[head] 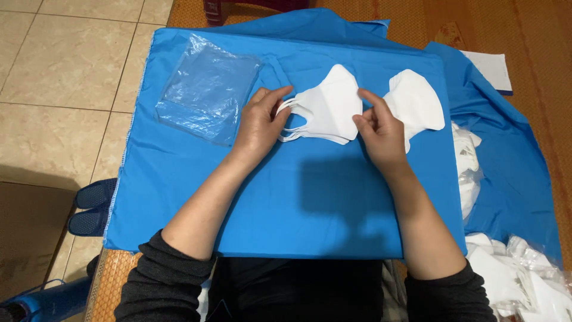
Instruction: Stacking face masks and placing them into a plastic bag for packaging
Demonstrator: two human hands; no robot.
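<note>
A small stack of white folded face masks (330, 107) lies on a blue cloth (286, 203) that covers a low table. My left hand (260, 122) pinches the ear loops at the stack's left end. At the stack's right edge, my right hand (379, 131) presses with thumb and fingers. A second white mask (419, 101) lies just right of my right hand, partly hidden behind it. Clear plastic bags (207, 88) lie flat on the cloth to the upper left, a little beyond my left hand.
More white masks (468, 161) are heaped at the table's right edge, and bagged ones (524, 280) sit at the lower right. A sheet of paper (491, 68) lies at the upper right. Blue slippers (89, 206) stand on the tiled floor at left.
</note>
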